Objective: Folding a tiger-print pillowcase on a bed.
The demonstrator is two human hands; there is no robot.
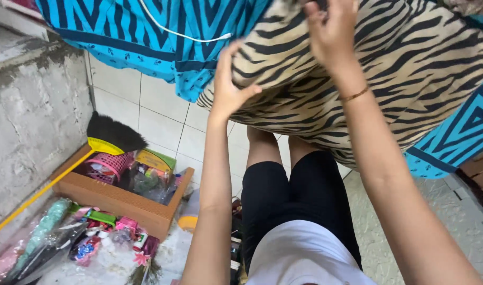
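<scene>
Both my arms reach up to a hanging beige cloth with black zebra stripes (400, 68). My left hand (228, 87) pinches the cloth's lower left edge between thumb and fingers. My right hand (331, 31), with a thin bracelet at the wrist, grips the same cloth higher up near the top of the view. A turquoise cloth with dark blue zigzags (146, 31) hangs behind it to the left, and a white cord (183, 36) runs across it.
Below are my legs in black shorts (294, 195) on a tiled floor. At lower left stand a brown box (120, 203) of clutter, a yellow-handled black broom (112, 132), a pink basket (106, 166) and plastic-wrapped items (51, 237). A rough grey wall (30, 121) stands left.
</scene>
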